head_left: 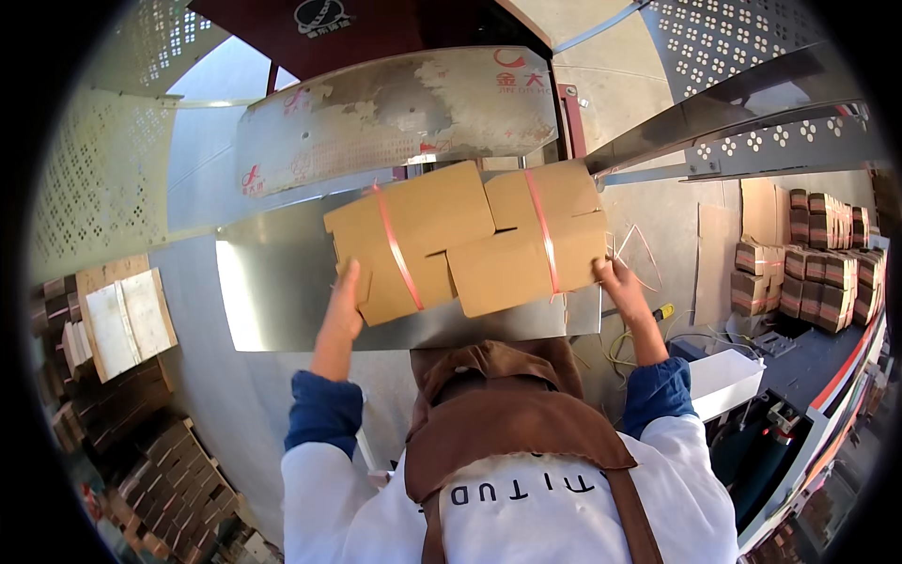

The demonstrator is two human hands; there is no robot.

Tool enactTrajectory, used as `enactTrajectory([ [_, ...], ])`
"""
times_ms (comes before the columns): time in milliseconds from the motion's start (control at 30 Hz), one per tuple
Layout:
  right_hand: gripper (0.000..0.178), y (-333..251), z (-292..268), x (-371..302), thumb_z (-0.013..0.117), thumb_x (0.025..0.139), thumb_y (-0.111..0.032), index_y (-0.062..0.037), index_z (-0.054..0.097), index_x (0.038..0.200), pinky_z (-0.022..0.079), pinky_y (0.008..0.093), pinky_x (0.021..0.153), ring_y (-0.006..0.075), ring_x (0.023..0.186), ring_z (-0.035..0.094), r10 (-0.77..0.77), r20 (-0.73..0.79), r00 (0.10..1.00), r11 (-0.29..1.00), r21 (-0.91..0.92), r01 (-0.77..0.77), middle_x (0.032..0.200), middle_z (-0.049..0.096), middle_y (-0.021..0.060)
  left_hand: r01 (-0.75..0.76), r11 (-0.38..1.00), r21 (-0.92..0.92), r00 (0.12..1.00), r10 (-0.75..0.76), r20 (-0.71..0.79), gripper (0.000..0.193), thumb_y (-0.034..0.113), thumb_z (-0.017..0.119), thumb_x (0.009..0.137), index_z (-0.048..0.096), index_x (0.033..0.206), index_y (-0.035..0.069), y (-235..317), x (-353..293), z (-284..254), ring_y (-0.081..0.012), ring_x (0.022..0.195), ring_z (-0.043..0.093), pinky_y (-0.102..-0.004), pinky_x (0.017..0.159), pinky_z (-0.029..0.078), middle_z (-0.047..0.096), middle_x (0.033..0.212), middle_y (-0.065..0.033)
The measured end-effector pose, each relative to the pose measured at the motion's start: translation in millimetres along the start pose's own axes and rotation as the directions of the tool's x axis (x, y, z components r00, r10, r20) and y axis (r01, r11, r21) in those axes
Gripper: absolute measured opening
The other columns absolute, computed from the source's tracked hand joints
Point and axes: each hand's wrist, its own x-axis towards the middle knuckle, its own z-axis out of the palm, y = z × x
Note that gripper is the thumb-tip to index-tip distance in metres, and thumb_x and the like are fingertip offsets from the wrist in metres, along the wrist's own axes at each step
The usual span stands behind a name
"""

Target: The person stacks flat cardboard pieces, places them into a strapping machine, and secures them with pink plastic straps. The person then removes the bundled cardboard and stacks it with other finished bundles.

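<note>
Head view: the left hand (346, 305) and right hand (618, 284) are clasping opposite ends of a matte cardboard bundle (432, 226), which glossy pink straps (542, 230) are binding, over a smooth metal table (282, 282); a white oblong box (728, 385) is standing rightward, contents unclear.

One head-worn fisheye view looks steeply down, close over the wearer's brown apron (517, 434); it faces across the metal worktop (287, 296) from its near edge.
</note>
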Motion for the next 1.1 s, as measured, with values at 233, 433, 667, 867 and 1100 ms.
enactTrajectory([
  [233, 0.063, -49.3, 24.6, 26.7, 0.058, 0.088, -0.051, 0.0061, 0.057, 0.115, 0.048, 0.0348, 0.077, 0.0272, 0.080, 0.064, 0.038, -0.076, 0.996, 0.969, -0.242, -0.055, 0.086, 0.068, 0.0178, 0.015, 1.000, -0.007, 0.992, -0.016, -0.127, 0.063, 0.042, 0.060, 0.090, 0.041, 0.134, 0.002, 15.0, 19.0, -4.3, -0.0211, 0.114, 0.053, -0.0369, 0.092, 0.047, 0.051, 0.128, -0.0089],
  [433, 0.067, -73.5, 42.9, 83.0, 0.058, 0.086, -0.055, 0.0068, 0.058, 0.111, 0.046, 0.0338, 0.078, 0.0238, 0.086, 0.062, 0.045, -0.191, 0.981, 0.981, -0.179, -0.080, 0.090, 0.066, 0.0171, -0.045, 0.999, 0.021, 0.998, 0.046, -0.040, 0.068, 0.045, 0.063, 0.087, 0.040, 0.134, 0.001, 61.6, 93.4, 2.3, -0.0212, 0.115, 0.052, -0.0372, 0.092, 0.048, 0.050, 0.128, -0.0101],
  [667, 0.064, -56.4, 42.2, 103.1, 0.065, 0.083, -0.054, 0.0076, 0.058, 0.099, 0.041, 0.0258, 0.066, 0.0102, 0.071, 0.046, 0.067, -0.302, 0.951, 0.998, 0.000, -0.070, 0.080, 0.054, 0.0028, -0.052, 0.991, 0.121, 0.999, 0.052, 0.009, 0.071, 0.047, 0.062, 0.088, 0.038, 0.136, 0.002, 83.7, 136.9, 17.6, -0.0204, 0.119, 0.049, -0.0361, 0.095, 0.047, 0.048, 0.132, -0.0088],
  [867, 0.066, -54.4, 28.4, 107.7, 0.070, 0.081, -0.047, 0.0079, 0.056, 0.115, 0.046, 0.0298, 0.083, 0.0184, 0.092, 0.061, 0.080, -0.313, 0.947, 0.983, 0.179, -0.024, 0.099, 0.066, 0.0173, -0.075, 0.989, 0.125, 0.997, 0.074, 0.017, 0.064, 0.042, 0.066, 0.086, 0.043, 0.131, 0.002, 86.5, 146.6, 43.7, -0.0178, 0.112, 0.054, -0.0332, 0.089, 0.049, 0.052, 0.124, -0.0077],
  [1100, 0.044, -97.3, 33.2, 62.0, 0.063, 0.087, -0.028, 0.0029, 0.054, 0.117, 0.047, 0.0390, 0.083, 0.0322, 0.096, 0.058, -0.641, -0.229, 0.732, 0.642, -0.684, 0.347, 0.107, 0.062, 0.0168, -0.054, 0.991, 0.126, 0.998, 0.059, -0.032, 0.061, 0.041, 0.066, 0.086, 0.046, 0.128, 0.001, 84.8, 146.0, 36.7, -0.0170, 0.106, 0.057, -0.0326, 0.085, 0.050, 0.056, 0.118, -0.0074],
])
